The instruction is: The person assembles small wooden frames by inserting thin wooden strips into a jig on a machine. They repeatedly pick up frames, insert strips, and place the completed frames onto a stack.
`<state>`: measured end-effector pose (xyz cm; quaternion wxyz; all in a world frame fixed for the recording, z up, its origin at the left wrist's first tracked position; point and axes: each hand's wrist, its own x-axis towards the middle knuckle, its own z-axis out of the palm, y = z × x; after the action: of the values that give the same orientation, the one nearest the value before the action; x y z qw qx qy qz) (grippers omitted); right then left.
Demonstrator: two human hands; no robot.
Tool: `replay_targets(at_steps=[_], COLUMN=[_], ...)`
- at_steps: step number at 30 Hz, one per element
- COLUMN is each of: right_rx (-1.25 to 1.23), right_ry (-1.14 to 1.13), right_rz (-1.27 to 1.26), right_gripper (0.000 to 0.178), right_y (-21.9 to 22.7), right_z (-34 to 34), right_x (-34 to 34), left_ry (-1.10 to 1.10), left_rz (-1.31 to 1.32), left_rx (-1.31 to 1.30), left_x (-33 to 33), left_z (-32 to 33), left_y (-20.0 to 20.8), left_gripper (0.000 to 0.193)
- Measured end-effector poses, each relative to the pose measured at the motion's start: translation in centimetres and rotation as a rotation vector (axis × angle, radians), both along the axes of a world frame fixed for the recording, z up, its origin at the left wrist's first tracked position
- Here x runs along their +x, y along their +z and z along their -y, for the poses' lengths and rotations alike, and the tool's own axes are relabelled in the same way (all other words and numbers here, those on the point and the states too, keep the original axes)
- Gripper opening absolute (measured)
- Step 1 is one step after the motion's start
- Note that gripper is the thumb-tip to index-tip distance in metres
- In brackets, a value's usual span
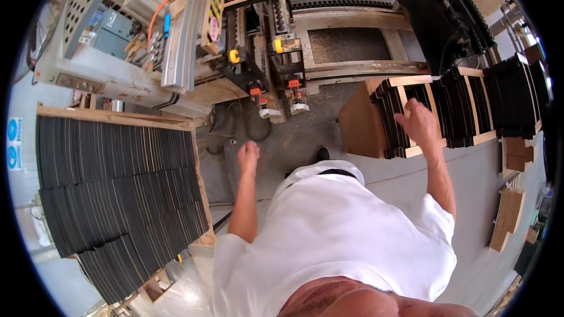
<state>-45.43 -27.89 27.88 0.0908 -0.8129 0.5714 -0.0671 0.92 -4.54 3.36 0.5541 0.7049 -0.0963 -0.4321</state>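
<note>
My left hand [249,154] hangs in front of my body with its fingers curled in, and nothing shows in it. My right hand [420,126] is raised over the nearest stack of black panels with pale wooden frames [405,151]. Its thumb stands apart from the bent fingers, and no held thing shows between them. Whether it touches the frame beneath cannot be made out. Beside that stack stands a brown cardboard-coloured board [359,122]. Further right are a second framed black stack [455,108] and a third black stack [512,97].
At left, a large pallet holds rows of tightly packed black panels [123,170]. Ahead stands a machine with a metal beam [187,41], yellow knobs and red clamps [294,84]. A hose [257,123] lies coiled on the floor. Brown wooden blocks [506,218] rest at far right.
</note>
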Motion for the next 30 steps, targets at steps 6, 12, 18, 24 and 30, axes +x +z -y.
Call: replay_targets(at_steps=[6, 12, 18, 24, 30], right_rx=[0.059, 0.016, -0.026, -0.14, -0.171], right_ry=[-0.145, -0.364, -0.448, -0.289, -0.1], right_rz=[0.137, 0.226, 0.505, 0.66, 0.565], right_gripper=[0.033, 0.026, 0.027, 0.025, 0.027], right_y=[-2.3, -1.5, 3.1, 6.6, 6.4], right_z=[-1.5, -1.1, -0.3, 2.8, 8.5], right_x=[-2.9, -2.9, -1.8, 3.8, 10.8], left_ry=[-0.122, -0.153, -0.13, 0.089, 0.1], left_rz=[0.126, 0.127, 0.006, -0.311, -0.462], left_rx=[-0.115, -0.187, -0.263, -0.404, -0.431], left_x=[0.7, 3.2, 6.2, 10.6, 11.4], left_z=[16.5, 29.6, 41.0, 49.2, 52.7], left_y=[8.2, 13.4, 15.5, 14.4, 12.6], left_gripper=[0.046, 0.062, 0.068, 0.08, 0.078])
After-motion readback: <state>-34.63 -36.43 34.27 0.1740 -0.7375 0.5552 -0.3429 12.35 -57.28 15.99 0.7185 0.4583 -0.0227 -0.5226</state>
